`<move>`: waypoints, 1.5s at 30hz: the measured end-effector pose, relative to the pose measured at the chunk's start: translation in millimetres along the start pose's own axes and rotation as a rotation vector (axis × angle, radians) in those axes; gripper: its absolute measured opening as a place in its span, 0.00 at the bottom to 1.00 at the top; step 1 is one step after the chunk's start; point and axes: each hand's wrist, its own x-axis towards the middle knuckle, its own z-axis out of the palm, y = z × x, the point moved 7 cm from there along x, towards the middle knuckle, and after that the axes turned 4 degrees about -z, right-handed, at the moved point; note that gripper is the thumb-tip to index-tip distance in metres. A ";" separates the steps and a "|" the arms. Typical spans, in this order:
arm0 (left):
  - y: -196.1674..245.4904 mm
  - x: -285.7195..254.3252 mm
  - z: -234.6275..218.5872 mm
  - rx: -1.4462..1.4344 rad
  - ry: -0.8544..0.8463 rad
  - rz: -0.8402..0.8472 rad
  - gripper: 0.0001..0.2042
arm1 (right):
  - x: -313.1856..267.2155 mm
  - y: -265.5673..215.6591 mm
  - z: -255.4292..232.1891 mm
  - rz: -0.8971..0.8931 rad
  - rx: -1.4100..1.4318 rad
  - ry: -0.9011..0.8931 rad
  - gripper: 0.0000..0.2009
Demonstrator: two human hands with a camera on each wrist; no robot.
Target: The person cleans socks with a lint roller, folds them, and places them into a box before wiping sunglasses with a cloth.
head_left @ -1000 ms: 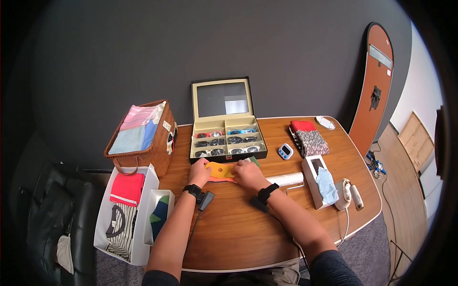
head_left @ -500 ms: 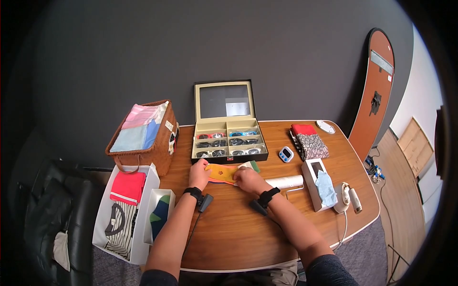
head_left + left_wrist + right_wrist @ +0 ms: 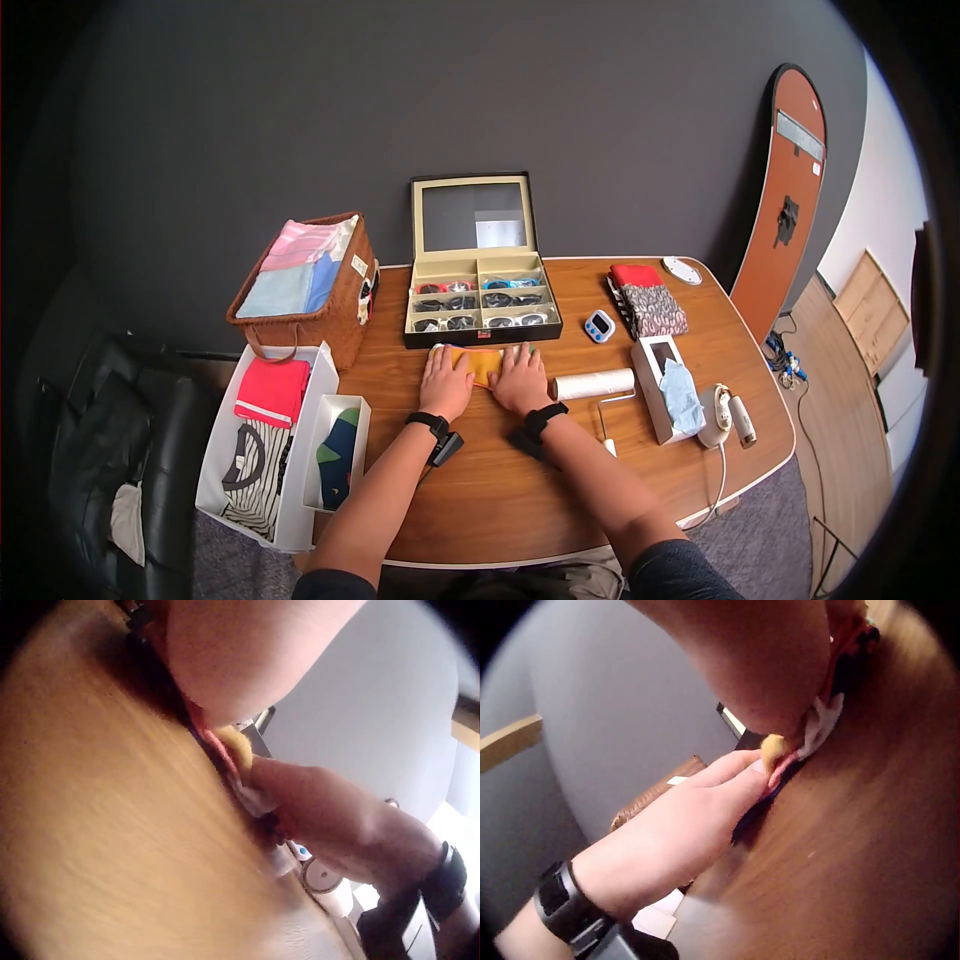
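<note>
A yellow sock (image 3: 482, 362) lies flat on the wooden table, with pink, dark and pale layers under it along its near edge. My left hand (image 3: 447, 388) presses on its left end with fingers extended. On its right end rests my right hand (image 3: 520, 382), palm down, fingers also straight. Both hands hide much of the sock. In the right wrist view, its yellow fold (image 3: 775, 748) bulges between the two hands. Just behind it stands an open case (image 3: 440, 341) of sunglasses. A white lint roller (image 3: 594, 384) lies beside my right hand.
At left are a wicker basket (image 3: 345, 335) of folded cloths, a large white box (image 3: 213, 470) of clothes and a small white box (image 3: 359, 440) with a navy sock (image 3: 337, 455). To the right are a timer (image 3: 599, 326), folded clothes (image 3: 650, 300) and a white carton (image 3: 654, 400).
Earlier my fingers gripped the sock at both sides. Now both hands are spread flat on top of it, and the left hand has moved right, closer to the right one.
</note>
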 end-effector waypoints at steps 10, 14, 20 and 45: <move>-5.0 -4.6 6.8 -0.009 -0.058 0.048 0.26 | -1.6 -0.4 4.3 -0.006 -0.037 -0.012 0.39; -17.6 8.3 -1.8 -0.169 -0.178 0.041 0.25 | -9.6 -1.8 -20.8 -0.056 0.029 0.067 0.37; -18.4 -46.8 -142.3 -0.536 -0.117 -0.070 0.24 | -81.6 2.1 -125.7 -0.325 0.448 0.210 0.30; -115.4 -176.2 -156.6 0.243 -0.141 -0.391 0.08 | -273.4 -1.3 -67.1 -0.444 0.464 0.315 0.11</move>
